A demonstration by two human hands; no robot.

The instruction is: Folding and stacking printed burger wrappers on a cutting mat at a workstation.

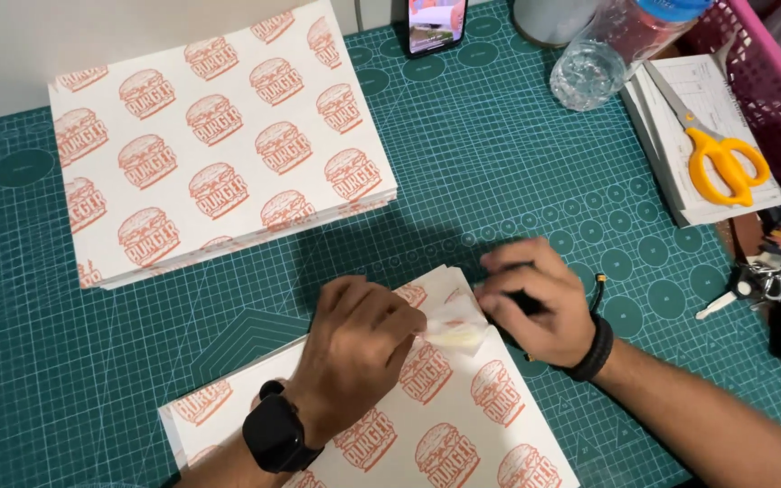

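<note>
A printed paper sheet [427,398], white with an orange burger pattern, is being worked at its upper corner on the green cutting mat [463,181]. The left hand [359,348] is being pressed down on the sheet, fingers drawn together and pinching a small folded flap of translucent paper [456,327]. The right hand [535,303] is being held against the same flap from the other side, fingers curled together over it; motion blur is hiding whether it is gripping or only pressing. The fold is judged to be at an early stage: only the one corner is being turned, and the rest of the sheet is lying flat.

A thick stack of like-patterned sheets [219,145] is lying untouched at the upper left, well apart from the hands, so most of the work is judged to be outstanding.

At the upper right, yellow-handled scissors [720,154] are resting on a white printed pad [725,203], beside a clear plastic bottle [603,54] lying on its side and a pink basket [770,81]. A phone [436,23] is standing at the top edge.
</note>
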